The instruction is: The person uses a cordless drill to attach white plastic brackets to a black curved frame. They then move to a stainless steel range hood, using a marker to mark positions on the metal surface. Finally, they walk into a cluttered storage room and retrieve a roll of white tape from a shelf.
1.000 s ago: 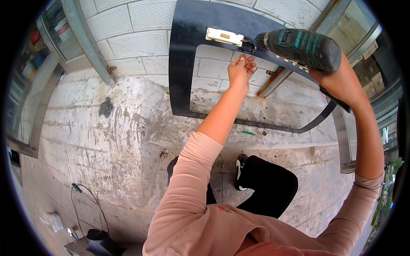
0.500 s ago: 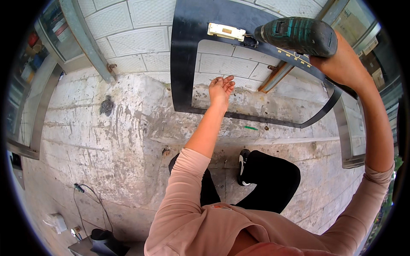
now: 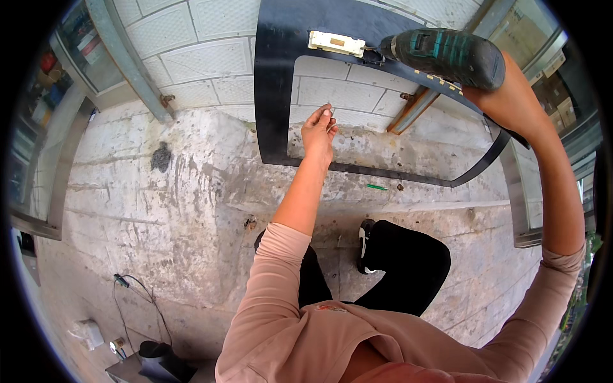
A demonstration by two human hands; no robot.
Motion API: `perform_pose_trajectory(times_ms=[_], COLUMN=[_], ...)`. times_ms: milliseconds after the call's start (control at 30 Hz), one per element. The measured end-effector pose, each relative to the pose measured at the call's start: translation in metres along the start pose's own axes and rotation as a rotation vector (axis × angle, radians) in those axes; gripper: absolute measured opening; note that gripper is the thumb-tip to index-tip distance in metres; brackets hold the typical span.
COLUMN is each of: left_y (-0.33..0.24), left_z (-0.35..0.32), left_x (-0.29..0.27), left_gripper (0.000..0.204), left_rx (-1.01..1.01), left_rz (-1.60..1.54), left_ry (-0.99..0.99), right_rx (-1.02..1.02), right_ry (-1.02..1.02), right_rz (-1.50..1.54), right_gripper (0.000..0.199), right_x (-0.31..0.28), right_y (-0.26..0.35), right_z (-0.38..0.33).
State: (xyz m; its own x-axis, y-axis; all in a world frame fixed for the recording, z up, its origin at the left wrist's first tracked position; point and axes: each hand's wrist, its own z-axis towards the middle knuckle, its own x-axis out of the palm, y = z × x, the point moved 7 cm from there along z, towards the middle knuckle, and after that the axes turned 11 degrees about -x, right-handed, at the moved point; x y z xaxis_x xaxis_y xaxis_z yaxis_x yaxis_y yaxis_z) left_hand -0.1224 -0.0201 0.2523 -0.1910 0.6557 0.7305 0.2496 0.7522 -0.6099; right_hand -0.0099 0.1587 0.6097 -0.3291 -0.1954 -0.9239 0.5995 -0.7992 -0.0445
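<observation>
A stained concrete floor (image 3: pixel 159 223) fills most of the view, meeting a white block wall (image 3: pixel 204 64) at the top. A metal post (image 3: pixel 124 60) slants down the wall on the left, and a rustier bar (image 3: pixel 415 110) shows through the opening of a big dark frame (image 3: pixel 271 96). This frame is in front of the wall, with its broad top band up by the drill (image 3: pixel 447 57), which is black with teal stripes. The two hands are well apart: the right hand (image 3: pixel 501 96) is wrapped around the drill's grip, while the left hand (image 3: pixel 317 135) hangs before the opening with its fingers curled and thumb near the fingertips; whether it pinches something small, I cannot tell. A looped cable (image 3: pixel 153 300) lies at lower left. On the top band sits a cream block (image 3: pixel 336 44), the drill's nose pointing at its right end; whether they touch is unclear. Small yellowish bits dot the band below the drill. A green stick (image 3: pixel 377 187) lies on the concrete just below the frame.
</observation>
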Motion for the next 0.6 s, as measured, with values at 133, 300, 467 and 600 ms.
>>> perform_pose_trajectory(times_ms=[133, 300, 467, 600], left_y=[-0.019, -0.033, -0.049, -0.059], left_z=[-0.012, -0.042, -0.066, -0.085], left_x=[-0.004, 0.014, 0.008, 0.014], left_gripper=[0.025, 0.028, 0.018, 0.016], left_rx=[0.003, -0.043, -0.008, 0.021], left_rz=[-0.084, -0.199, -0.146, -0.097], left_ry=[0.117, 0.387, 0.506, 0.538], right_rx=[0.227, 0.57, 0.616, 0.638], right_ry=[-0.141, -0.163, -0.216, -0.242], right_rz=[0.182, 0.626, 1.048, 1.149], right_gripper=[0.027, 0.032, 0.026, 0.027], right_x=[-0.001, 0.033, 0.076, 0.091], right_y=[-0.011, -0.021, 0.007, 0.015], right_z=[-0.056, -0.174, -0.213, -0.222])
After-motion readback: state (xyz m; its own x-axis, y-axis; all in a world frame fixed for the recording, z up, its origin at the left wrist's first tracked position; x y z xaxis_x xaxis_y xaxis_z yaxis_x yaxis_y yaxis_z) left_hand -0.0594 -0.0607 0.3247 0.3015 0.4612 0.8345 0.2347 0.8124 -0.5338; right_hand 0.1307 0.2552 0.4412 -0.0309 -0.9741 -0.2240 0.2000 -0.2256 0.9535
